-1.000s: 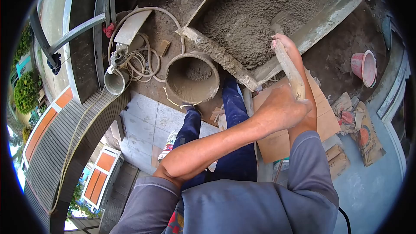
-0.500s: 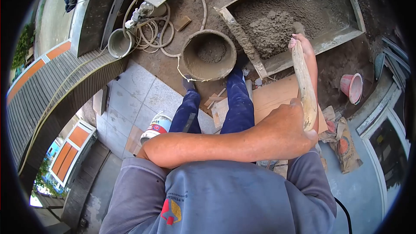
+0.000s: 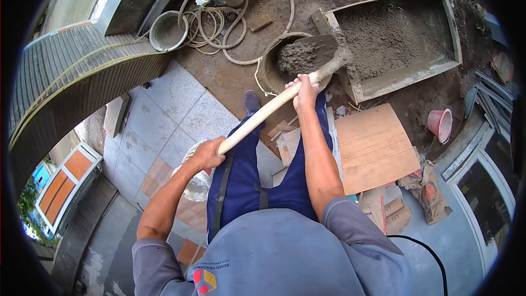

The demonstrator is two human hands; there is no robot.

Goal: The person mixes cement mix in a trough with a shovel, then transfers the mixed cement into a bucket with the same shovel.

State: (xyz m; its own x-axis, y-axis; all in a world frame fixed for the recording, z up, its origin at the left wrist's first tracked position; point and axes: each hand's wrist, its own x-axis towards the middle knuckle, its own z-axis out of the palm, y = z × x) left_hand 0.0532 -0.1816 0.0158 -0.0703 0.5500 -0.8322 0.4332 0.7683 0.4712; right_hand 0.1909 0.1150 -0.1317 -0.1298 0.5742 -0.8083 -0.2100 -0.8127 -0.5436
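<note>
Both my hands grip the pale wooden handle (image 3: 263, 114) of a hoe. My left hand (image 3: 207, 154) is closed round its lower end, above my thigh. Farther up, near the metal head, my right hand (image 3: 304, 93) is wrapped round the handle. The hoe's blade (image 3: 324, 49) lies over the round bucket (image 3: 268, 74), with wet grey mortar (image 3: 297, 56) beside it at the bucket's mouth. To the right, the mixing trough (image 3: 408, 74) holds more mortar (image 3: 383, 41).
A hose (image 3: 241, 57) coils near a grey bucket (image 3: 167, 32) at the upper left. A plywood sheet (image 3: 375, 148), cement bags (image 3: 430, 192) and a pink bucket (image 3: 439, 125) are at the right. A white pail (image 3: 194, 186) stands by my left leg.
The hoe has swung left from the trough to the bucket, bringing mortar to its mouth. My left hand has moved far left, and my right hand left and down.
</note>
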